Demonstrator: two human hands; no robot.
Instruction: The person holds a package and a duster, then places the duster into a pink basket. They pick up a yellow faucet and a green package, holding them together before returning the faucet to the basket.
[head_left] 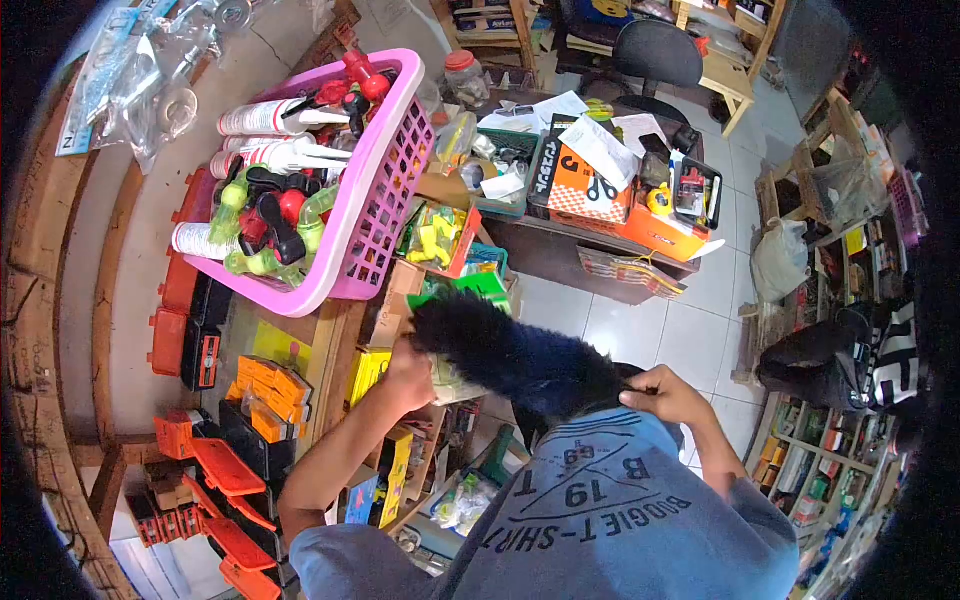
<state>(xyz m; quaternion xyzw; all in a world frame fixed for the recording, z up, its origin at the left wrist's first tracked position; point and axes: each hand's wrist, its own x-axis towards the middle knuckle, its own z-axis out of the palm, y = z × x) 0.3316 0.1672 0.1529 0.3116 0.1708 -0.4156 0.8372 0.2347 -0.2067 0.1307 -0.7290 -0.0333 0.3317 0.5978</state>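
A dark, fluffy duster (520, 350) stretches across the middle of the view, from the shelf side toward my chest. At its near end, my right hand (668, 394) is closed with the thumb and fingers pinched on it; the handle is hidden. My left hand (408, 378) is at the shelf edge by the duster's far end, fingers curled. Whether it grips the duster or something on the shelf is not visible. A pale green packet (458, 382) is just right of my left hand, partly under the duster. A cardboard box (397, 300) stands just beyond this hand.
A pink basket (385, 190) of white tubes and spray heads stands on the shelf at left. Orange and black cases (235, 465) are stacked below it. Ahead, a desk (560, 250) bears boxes and papers. Loaded shelving (820, 430) lines the right side, beyond the tiled floor (625, 325).
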